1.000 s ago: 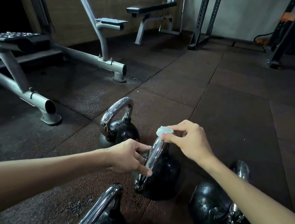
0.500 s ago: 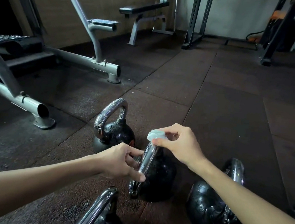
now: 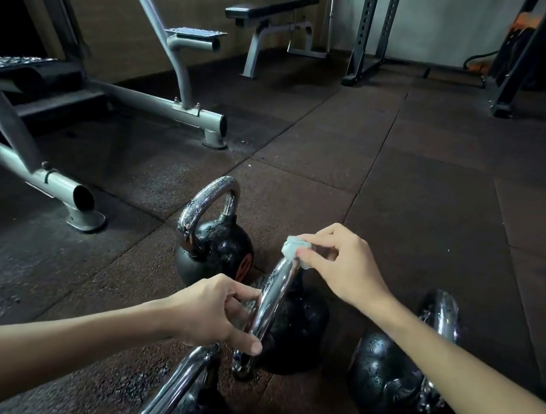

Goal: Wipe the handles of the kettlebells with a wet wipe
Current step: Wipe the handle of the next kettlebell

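Two grips unchanged: left fingers (image 3: 242,296) curl round the handle (image 3: 270,304); right fingers (image 3: 316,238) pinch the wipe (image 3: 291,245) atop it.

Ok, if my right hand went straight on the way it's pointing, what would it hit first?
Probably the far black kettlebell with the chrome handle, left of the pale crumpled wet wipe; depth is unclear.

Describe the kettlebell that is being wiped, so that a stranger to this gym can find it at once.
On the dark floor, right of the grey machine frame, stand four black kettlebells. Take the middle kettlebell. Only its handle has hands on it: the left hand grips the side, the right hand holds a white wipe on top.
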Action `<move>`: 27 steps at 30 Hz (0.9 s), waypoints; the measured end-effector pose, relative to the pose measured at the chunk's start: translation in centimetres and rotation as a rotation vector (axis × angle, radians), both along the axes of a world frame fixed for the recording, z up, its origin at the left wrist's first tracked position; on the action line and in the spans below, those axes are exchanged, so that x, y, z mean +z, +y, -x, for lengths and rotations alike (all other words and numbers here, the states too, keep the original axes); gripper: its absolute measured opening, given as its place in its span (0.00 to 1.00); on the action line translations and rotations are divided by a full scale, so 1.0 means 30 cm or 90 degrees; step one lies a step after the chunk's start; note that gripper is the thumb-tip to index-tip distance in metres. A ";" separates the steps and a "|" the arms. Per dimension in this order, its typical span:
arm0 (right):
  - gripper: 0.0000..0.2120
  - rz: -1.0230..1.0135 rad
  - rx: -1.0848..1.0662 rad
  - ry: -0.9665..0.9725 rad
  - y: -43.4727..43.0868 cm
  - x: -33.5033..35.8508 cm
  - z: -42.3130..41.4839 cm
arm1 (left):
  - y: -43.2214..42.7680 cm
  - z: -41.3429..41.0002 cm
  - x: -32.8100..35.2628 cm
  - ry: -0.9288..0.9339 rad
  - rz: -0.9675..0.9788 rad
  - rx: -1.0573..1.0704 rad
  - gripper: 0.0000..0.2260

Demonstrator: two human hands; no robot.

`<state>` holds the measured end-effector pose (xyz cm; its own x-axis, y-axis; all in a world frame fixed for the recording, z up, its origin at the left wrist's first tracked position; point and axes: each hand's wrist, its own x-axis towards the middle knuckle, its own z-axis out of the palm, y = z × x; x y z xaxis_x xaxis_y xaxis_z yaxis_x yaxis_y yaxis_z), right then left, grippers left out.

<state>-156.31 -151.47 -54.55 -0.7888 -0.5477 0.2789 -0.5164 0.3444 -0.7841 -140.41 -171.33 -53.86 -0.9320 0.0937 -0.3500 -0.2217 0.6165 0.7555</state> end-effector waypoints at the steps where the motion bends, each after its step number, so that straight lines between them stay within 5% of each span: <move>1: 0.09 -0.002 -0.011 -0.041 0.000 -0.010 0.018 | -0.002 -0.005 -0.007 0.001 0.012 0.003 0.23; 7: 0.10 0.050 0.112 -0.123 0.002 -0.044 -0.011 | -0.010 -0.045 -0.044 0.058 0.087 0.055 0.44; 11: 0.08 0.046 0.078 -0.253 -0.010 -0.053 0.037 | -0.002 -0.078 -0.048 0.104 0.106 0.065 0.52; 21: 0.09 0.001 0.122 -0.450 0.006 -0.044 0.083 | -0.003 -0.096 -0.054 0.131 0.099 0.050 0.50; 27: 0.14 -0.115 0.107 -0.376 0.002 -0.095 0.082 | -0.010 -0.097 -0.057 0.131 0.106 0.044 0.49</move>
<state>-158.75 -151.40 -57.41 -0.6804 -0.6752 -0.2847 -0.0739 0.4497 -0.8901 -137.51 -171.64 -55.58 -0.9873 -0.0157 -0.1580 -0.1201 0.7247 0.6785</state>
